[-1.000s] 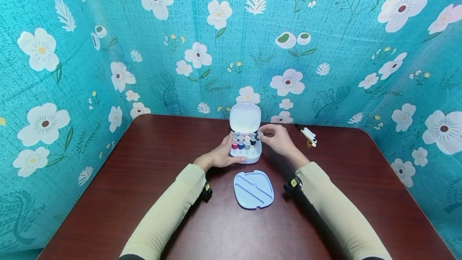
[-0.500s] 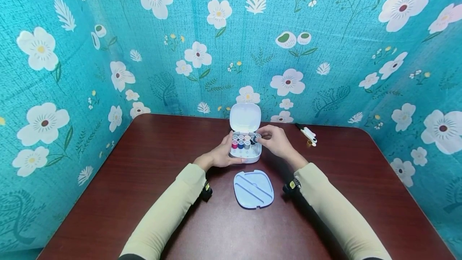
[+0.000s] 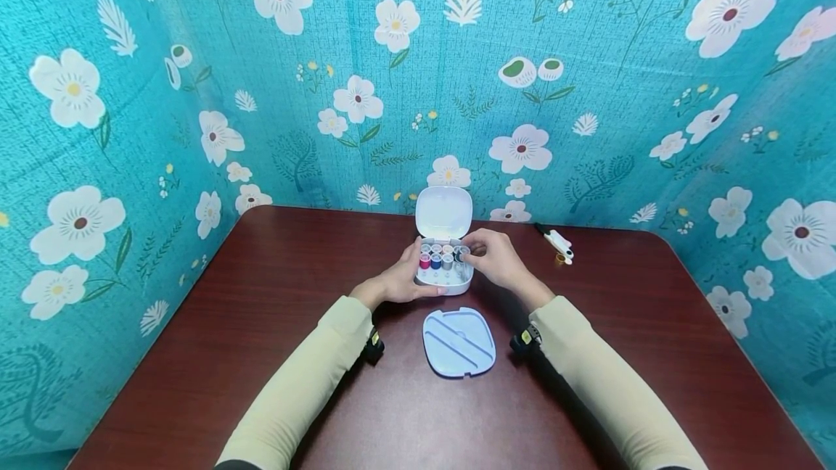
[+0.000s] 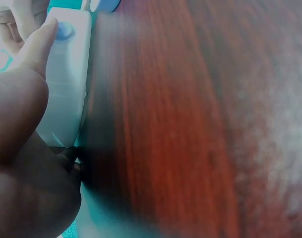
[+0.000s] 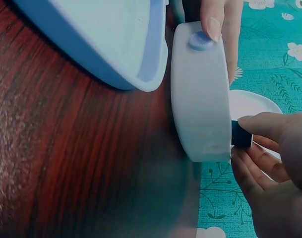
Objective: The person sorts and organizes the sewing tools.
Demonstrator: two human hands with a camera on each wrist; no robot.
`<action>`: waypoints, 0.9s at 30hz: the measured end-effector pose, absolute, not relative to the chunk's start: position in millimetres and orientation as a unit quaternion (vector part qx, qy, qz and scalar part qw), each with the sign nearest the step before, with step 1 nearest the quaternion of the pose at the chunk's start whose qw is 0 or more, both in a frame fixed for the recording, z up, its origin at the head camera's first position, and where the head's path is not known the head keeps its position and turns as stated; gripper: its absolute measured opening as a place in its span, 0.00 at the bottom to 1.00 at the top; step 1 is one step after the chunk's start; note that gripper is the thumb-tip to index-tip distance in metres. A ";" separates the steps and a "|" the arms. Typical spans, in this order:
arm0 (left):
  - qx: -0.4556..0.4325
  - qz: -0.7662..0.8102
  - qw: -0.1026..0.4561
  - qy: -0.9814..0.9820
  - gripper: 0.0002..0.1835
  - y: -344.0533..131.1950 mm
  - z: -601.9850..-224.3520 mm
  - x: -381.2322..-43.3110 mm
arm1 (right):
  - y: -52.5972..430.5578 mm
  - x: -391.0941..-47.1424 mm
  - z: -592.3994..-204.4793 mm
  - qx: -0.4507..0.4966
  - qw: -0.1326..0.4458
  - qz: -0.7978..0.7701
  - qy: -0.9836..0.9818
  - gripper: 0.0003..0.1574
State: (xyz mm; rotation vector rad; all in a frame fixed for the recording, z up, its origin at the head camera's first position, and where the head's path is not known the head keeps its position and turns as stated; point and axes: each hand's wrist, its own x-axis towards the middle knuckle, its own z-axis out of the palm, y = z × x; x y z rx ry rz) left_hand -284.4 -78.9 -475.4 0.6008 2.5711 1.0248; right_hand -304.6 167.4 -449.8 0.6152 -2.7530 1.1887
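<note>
A small white sewing box (image 3: 451, 289) stands on the table with its lid (image 3: 444, 213) raised at the back. My left hand (image 3: 397, 281) grips the box's left side, its thumb along the front wall near a blue button (image 4: 65, 31). Thread spools with clear tops stand in rows inside, among them a red spool (image 3: 425, 262), a blue spool (image 3: 436, 262) and a grey spool (image 3: 447, 262). Between thumb and fingers my right hand (image 3: 501, 258) pinches a dark thread spool (image 5: 241, 134) at the box's right end. Its lower end is hidden behind the box wall.
A light blue square tray (image 3: 459, 343) with diagonal ridges lies in front of the box. At the back right are a white tool with a black end (image 3: 557, 241) and a small gold ring-like piece (image 3: 559, 258). Floral cloth (image 3: 326, 165) hangs behind the table.
My right hand has moved slightly left and down, bringing the dark spool from above the box's right edge into the right end of the rows. The left hand has stayed on the box.
</note>
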 end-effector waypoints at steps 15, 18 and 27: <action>0.201 0.360 0.160 0.897 0.69 -78.7 -476.6 -281.6 | 161.4 -303.1 -452.5 0.242 0.053 0.310 -0.918 0.16; 0.202 0.361 0.158 0.897 0.69 -78.7 -476.7 -281.4 | 161.1 -302.3 -452.9 0.243 0.055 0.304 -0.920 0.16; 0.211 0.353 0.154 0.899 0.68 -78.0 -475.6 -284.4 | 160.3 -301.5 -451.5 0.245 0.062 0.292 -0.922 0.16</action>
